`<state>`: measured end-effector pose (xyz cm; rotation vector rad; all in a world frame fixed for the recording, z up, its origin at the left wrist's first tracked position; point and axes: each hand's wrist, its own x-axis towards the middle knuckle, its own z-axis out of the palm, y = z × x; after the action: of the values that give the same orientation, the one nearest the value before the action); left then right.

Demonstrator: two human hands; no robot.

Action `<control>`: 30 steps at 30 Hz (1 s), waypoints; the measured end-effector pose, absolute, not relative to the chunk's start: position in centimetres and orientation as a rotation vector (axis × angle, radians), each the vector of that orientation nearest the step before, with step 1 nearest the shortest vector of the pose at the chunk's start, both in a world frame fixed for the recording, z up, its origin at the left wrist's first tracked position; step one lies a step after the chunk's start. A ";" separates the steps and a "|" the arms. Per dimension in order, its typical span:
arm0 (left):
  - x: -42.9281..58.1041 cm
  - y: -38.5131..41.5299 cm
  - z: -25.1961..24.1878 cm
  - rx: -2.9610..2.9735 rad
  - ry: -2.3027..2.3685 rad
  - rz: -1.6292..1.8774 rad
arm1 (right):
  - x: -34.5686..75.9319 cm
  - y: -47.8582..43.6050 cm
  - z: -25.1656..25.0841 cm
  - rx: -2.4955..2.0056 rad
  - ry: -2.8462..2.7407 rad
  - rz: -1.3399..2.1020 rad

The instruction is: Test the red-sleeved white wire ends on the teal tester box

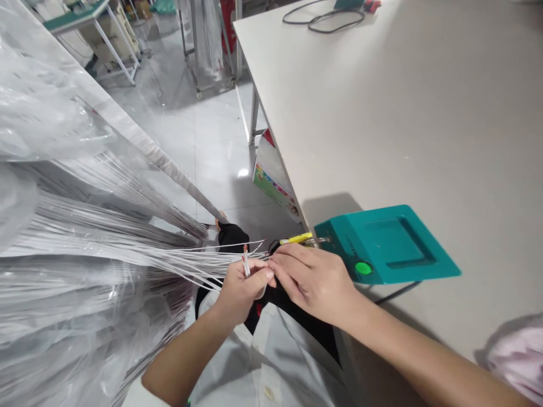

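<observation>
My left hand point(244, 288) is closed around white wires, in front of my shirt. A short white end with a reddish-brown tip point(246, 260) stands up between its thumb and fingers. More thin white wires point(190, 258) run in from the left toward this hand. Touching its fingertips, my right hand point(314, 277) has its thumb and fingers pinched together; what they grip is hidden. A yellow-handled tool point(297, 238) with a metal part shows just beyond the right knuckles, by the table edge; I cannot tell whether this hand holds it.
A teal stand with a green button point(363, 268) sits at the near table point(403, 135) edge, right of my hands. Bundles of wires in clear plastic point(55, 130) hang on a rack at left. A printed box point(275, 181) is under the table; a black cable point(335, 25) lies far back.
</observation>
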<state>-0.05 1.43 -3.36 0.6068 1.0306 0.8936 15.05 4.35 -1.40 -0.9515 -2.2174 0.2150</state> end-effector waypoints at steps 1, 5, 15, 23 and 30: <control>0.0 1.4 -3.3 0.582 1.032 0.909 | 15.1 4.3 -1.6 -0.971 -2.228 0.156; 0.1 1.5 -2.8 0.430 1.011 1.002 | 15.3 3.8 -2.3 -1.012 -2.236 0.117; 0.0 1.8 -2.8 0.380 0.973 0.981 | 15.6 3.9 -1.5 -1.092 -1.965 0.614; 0.1 1.5 -2.8 0.390 0.991 0.925 | 14.7 4.3 -1.7 -1.026 -2.027 0.739; -0.1 1.7 -2.6 0.363 0.980 0.941 | 15.5 4.0 -1.7 -1.102 -1.927 0.695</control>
<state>-0.11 1.70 -2.61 0.3633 0.9795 0.9414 15.46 3.97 -1.68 -1.1024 -1.9266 0.6947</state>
